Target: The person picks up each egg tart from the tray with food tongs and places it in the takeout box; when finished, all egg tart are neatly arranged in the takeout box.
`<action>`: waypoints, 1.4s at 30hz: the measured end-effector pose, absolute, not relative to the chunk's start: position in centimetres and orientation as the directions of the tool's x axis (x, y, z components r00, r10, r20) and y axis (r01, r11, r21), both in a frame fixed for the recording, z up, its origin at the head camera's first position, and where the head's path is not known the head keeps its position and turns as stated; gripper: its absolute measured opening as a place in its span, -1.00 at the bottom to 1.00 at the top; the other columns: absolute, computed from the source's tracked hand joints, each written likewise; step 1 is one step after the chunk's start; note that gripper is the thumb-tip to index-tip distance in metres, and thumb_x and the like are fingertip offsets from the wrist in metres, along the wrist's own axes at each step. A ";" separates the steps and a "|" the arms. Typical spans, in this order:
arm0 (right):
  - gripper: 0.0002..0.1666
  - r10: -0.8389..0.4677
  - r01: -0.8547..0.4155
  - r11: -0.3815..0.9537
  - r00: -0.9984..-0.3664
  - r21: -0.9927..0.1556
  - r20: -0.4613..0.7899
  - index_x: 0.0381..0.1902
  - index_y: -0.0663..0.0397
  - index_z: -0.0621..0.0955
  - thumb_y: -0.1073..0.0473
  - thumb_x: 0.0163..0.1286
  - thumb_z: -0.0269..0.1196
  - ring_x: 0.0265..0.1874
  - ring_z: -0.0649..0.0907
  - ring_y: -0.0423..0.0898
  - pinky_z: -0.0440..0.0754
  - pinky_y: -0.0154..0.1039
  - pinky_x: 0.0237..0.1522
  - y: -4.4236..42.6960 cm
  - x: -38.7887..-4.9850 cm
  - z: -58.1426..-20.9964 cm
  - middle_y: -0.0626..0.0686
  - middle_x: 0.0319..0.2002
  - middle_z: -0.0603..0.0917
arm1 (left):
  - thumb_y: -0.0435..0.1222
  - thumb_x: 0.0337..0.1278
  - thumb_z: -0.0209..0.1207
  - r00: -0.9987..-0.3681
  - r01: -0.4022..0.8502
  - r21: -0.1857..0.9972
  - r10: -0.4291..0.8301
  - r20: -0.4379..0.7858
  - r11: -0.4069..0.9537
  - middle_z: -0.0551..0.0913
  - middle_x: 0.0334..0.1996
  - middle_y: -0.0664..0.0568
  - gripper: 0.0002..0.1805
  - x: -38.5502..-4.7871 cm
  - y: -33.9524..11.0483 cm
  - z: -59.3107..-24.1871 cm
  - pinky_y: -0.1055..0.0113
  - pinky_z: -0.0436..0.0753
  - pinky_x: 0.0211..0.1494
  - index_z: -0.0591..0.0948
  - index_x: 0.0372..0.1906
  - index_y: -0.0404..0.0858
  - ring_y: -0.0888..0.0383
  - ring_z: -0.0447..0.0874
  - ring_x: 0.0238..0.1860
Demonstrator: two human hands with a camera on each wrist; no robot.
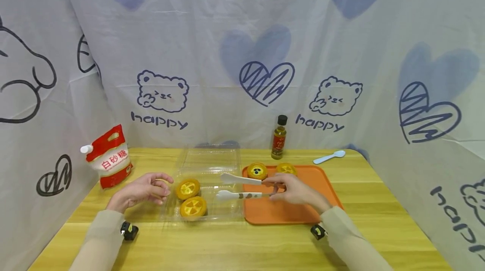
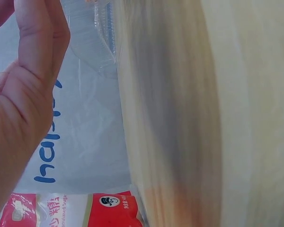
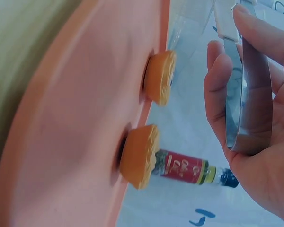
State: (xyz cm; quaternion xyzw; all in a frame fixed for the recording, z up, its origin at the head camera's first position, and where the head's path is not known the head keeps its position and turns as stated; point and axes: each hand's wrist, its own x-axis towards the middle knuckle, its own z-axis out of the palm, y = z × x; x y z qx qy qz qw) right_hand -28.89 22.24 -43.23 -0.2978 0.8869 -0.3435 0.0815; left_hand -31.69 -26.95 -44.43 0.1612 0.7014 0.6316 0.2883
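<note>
My right hand holds metal tongs with white tips spread apart, pointing left above the edge between the orange tray and the clear plastic box. Nothing shows between the tips. Two egg tarts sit in the left part of the box. On the tray's back edge are a tart with dark berries and a yellow-topped tart. My left hand hovers left of the box with loosely bent fingers, holding nothing.
A red and white sugar bag with a white spout stands at the back left. An oil bottle is behind the tray, and a light blue spoon lies at the back right. The open lid leans behind the box.
</note>
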 end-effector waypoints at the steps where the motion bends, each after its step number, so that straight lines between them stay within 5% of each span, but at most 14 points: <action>1: -0.46 -0.579 -0.468 0.589 -0.813 -0.659 0.060 0.23 -0.01 0.57 0.16 0.28 0.37 -0.29 0.58 -0.15 0.59 -0.28 -0.26 22.5 -28.8 -43.3 -0.07 -0.18 0.67 | -0.47 0.23 0.17 -0.782 -0.137 0.979 0.591 -0.199 0.150 0.66 -0.28 -0.01 -0.51 -31.6 -26.9 -44.4 0.29 0.75 -0.23 0.28 0.19 -0.50 0.14 0.68 -0.33; 6: -0.43 -0.560 -0.460 0.596 -0.825 -0.657 0.070 0.26 -0.03 0.55 0.15 0.28 0.37 -0.31 0.56 -0.17 0.58 -0.29 -0.28 23.6 -28.7 -43.5 -0.07 -0.23 0.63 | -0.47 0.22 0.18 -0.789 -0.146 0.979 0.580 -0.203 0.145 0.66 -0.27 -0.04 -0.52 -31.3 -26.8 -44.3 0.29 0.75 -0.23 0.29 0.18 -0.49 0.13 0.68 -0.33; 16: -0.44 -0.516 -0.433 0.578 -0.851 -0.692 0.101 0.26 0.05 0.55 0.22 0.28 0.36 -0.31 0.54 -0.15 0.58 -0.26 -0.27 25.9 -28.0 -43.5 0.16 0.05 0.65 | -0.46 0.23 0.18 -0.788 -0.140 0.980 0.583 -0.198 0.144 0.66 -0.29 -0.03 -0.54 -31.4 -26.7 -44.6 0.31 0.74 -0.22 0.31 0.17 -0.47 0.15 0.67 -0.34; 21: -0.43 -0.503 -0.446 0.580 -0.854 -0.682 0.130 0.25 0.07 0.55 0.22 0.26 0.37 -0.30 0.59 -0.18 0.61 -0.19 -0.12 27.0 -27.7 -43.4 0.19 0.10 0.64 | -0.47 0.23 0.17 -0.783 -0.139 0.979 0.589 -0.199 0.147 0.66 -0.29 -0.04 -0.54 -31.6 -26.7 -44.6 0.32 0.74 -0.22 0.29 0.17 -0.47 0.16 0.67 -0.35; 29: -0.43 -0.450 -0.424 0.592 -0.879 -0.686 0.155 0.22 0.15 0.56 0.24 0.24 0.39 -0.33 0.60 -0.20 0.59 -0.31 -0.26 29.1 -27.7 -43.6 0.18 -0.07 0.66 | -0.47 0.25 0.15 -0.784 -0.139 0.981 0.591 -0.193 0.136 0.67 -0.30 -0.03 -0.56 -31.7 -26.9 -44.7 0.29 0.74 -0.22 0.31 0.17 -0.45 0.15 0.67 -0.35; 42: -0.39 -0.348 -0.323 0.608 -0.929 -0.725 0.123 0.26 0.20 0.52 0.18 0.26 0.38 -0.24 0.63 -0.16 0.64 -0.32 -0.18 32.9 -26.7 -44.2 0.27 0.08 0.60 | -0.45 0.25 0.16 -0.791 -0.134 0.977 0.576 -0.205 0.163 0.66 -0.28 -0.08 -0.50 -31.9 -26.9 -44.7 0.30 0.74 -0.21 0.26 0.21 -0.52 0.15 0.65 -0.35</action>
